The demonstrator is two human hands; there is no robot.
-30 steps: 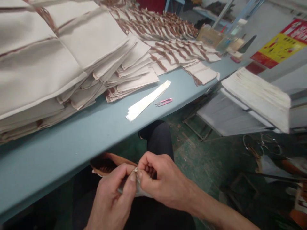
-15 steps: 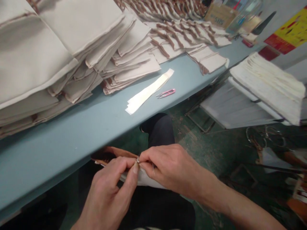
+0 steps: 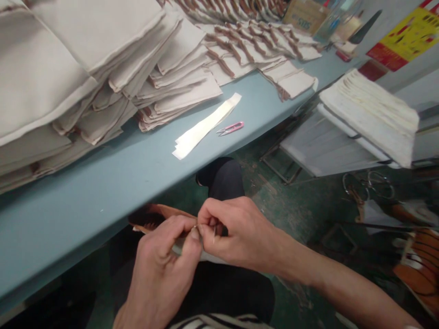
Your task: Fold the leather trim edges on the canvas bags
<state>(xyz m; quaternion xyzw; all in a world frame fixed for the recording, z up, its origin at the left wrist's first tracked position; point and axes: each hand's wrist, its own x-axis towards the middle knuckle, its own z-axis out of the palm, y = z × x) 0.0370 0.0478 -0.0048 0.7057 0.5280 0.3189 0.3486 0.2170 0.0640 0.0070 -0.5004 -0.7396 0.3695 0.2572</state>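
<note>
Low in the head view, over the dark-clothed lap, a brown and off-white sewn piece (image 3: 176,212) lies below the table's edge. Its brown side opens at the left, and pale material shows under the hands. My left hand (image 3: 164,260) pinches its edge between thumb and forefinger. Right against those fingertips, my right hand (image 3: 236,228) is closed in a pinch. A thin, needle-like sliver (image 3: 214,233) shows among its curled fingers; its ends are hidden. What lies exactly between the meeting fingertips is too small to make out.
On the blue-green table (image 3: 113,183) lie pink thread snips (image 3: 231,128), pale strips (image 3: 206,128) and a large stack of off-white pieces (image 3: 113,41). Brown-edged pieces (image 3: 254,45) spread behind. At right, a rack (image 3: 302,155) bears a white stack (image 3: 373,114).
My right hand's fingers have curled and shifted slightly, still meeting the left fingertips. The left hand keeps its pinch. The whole view has slid a little, moving the table things leftward and up.
</note>
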